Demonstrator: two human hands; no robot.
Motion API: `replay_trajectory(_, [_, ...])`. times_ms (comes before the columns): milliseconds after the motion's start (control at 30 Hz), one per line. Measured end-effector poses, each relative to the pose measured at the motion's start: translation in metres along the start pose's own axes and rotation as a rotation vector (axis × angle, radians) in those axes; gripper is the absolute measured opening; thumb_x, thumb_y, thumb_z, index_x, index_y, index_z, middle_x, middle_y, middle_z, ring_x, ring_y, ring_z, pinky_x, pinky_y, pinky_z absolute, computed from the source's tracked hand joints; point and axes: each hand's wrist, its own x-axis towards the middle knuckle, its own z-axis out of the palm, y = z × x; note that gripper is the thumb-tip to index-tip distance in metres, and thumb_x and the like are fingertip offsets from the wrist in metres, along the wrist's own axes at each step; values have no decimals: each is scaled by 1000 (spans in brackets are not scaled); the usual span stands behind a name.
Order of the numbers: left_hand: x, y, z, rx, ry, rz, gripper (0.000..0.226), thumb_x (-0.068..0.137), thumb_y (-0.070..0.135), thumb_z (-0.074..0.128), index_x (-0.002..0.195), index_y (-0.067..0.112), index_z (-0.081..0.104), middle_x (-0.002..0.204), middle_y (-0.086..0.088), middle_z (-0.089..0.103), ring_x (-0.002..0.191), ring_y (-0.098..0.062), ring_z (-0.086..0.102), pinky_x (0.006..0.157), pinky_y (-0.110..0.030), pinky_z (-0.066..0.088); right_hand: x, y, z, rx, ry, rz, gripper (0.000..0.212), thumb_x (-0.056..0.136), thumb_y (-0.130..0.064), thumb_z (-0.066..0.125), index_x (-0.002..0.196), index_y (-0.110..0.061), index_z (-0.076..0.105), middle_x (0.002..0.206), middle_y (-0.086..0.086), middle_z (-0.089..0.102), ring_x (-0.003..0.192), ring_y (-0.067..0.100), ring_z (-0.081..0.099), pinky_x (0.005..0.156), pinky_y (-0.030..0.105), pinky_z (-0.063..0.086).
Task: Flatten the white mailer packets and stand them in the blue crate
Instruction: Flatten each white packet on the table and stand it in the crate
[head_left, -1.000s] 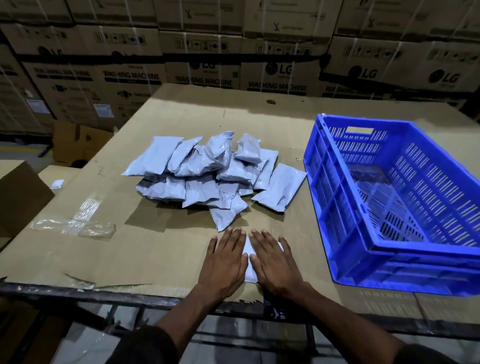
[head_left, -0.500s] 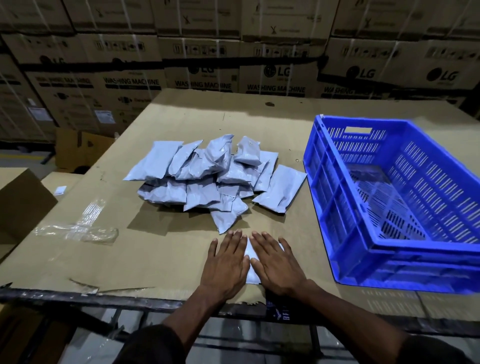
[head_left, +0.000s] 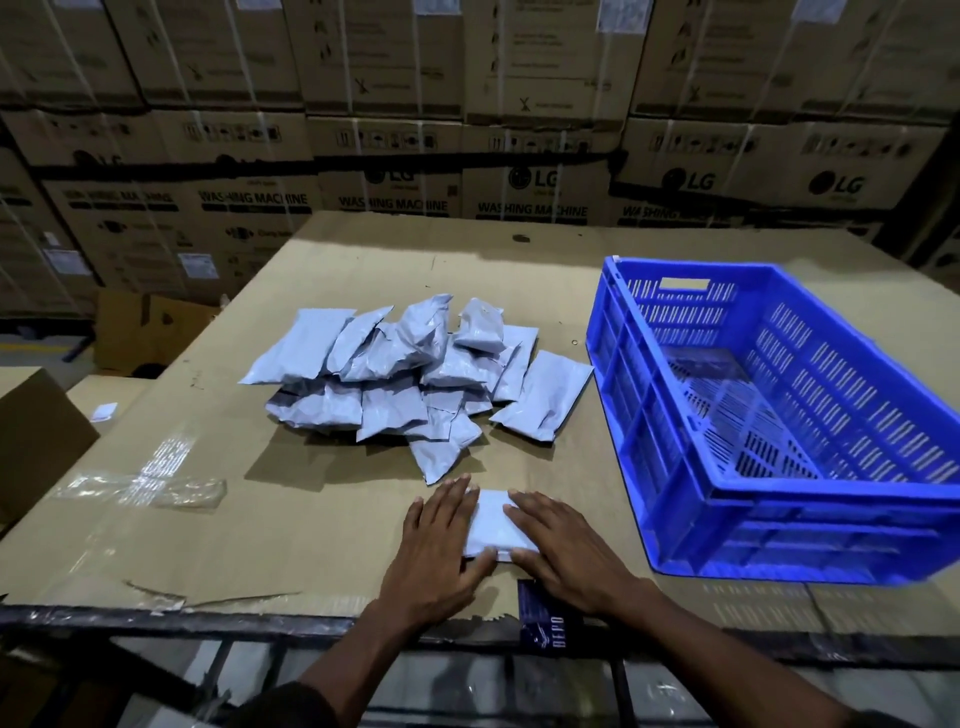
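Near the front edge of the bench (head_left: 322, 525), which is covered in brown cardboard, one white mailer packet (head_left: 491, 522) lies flat under both hands. The left hand (head_left: 441, 551) rests palm down on the packet's left side, fingers straight and close together, pointing toward the far edge. The right hand (head_left: 563, 553) lies the same way on the packet's right side, fingers extended, thumb along the packet's near edge. Neither hand curls around anything; both press flat, and a strip of the packet shows between them.

Just beyond the hands, toward the middle of the bench, sits a loose heap of white mailer packets (head_left: 410, 374), overlapping and puffed, some tilted on others. The nearest packet of the heap points its corner toward the left hand's fingertips, close to them; whether they touch I cannot tell.

The blue crate (head_left: 670, 431) stands on the right side of the bench, near the front right corner, upright with its open top up. Its slotted floor is visible and holds no packets.

A patch of clear tape (head_left: 150, 486) shines on the cardboard toward the left edge. A dark label (head_left: 545, 621) hangs at the front edge below the right hand. Stacked cartons (head_left: 519, 156) printed with washing-machine markings rise behind the far edge.
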Motion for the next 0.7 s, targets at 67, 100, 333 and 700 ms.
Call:
replay_trajectory(67, [-4, -1, -1, -5, 44, 110, 73, 91, 46, 61, 153, 15, 39, 167, -6, 28, 153, -21, 27, 122, -39, 24, 1, 3, 1, 60, 42, 27, 57, 106, -55, 34, 153, -23, 36, 163, -6, 26, 150, 13, 23, 118, 43, 28])
replay_trajectory(100, [-5, -1, 0, 1, 69, 137, 65, 88, 37, 63, 147, 14, 45, 164, -9, 32, 150, -25, 33, 119, -40, 31, 0, 4, 1, 76, 63, 25, 56, 106, -53, 36, 152, -21, 38, 163, -5, 27, 149, 14, 25, 116, 43, 30])
replay_trajectory(333, [-1, -1, -1, 95, 283, 93, 30, 97, 25, 52, 123, 15, 62, 132, -7, 63, 122, -27, 58, 96, -40, 47, -14, -19, -9, -162, 139, -386, 57, 99, -25, 46, 154, -27, 31, 167, -6, 12, 151, 35, 19, 116, 54, 23])
replay_trajectory(700, [-1, 8, -18, -53, 533, -187, 57, 100, 34, 49, 151, 11, 35, 158, -19, 38, 139, -36, 45, 107, -47, 38, 22, -12, -39, 173, 450, -277, 18, 78, -3, 78, 92, -15, 75, 111, -2, 74, 104, 22, 69, 85, 38, 57])
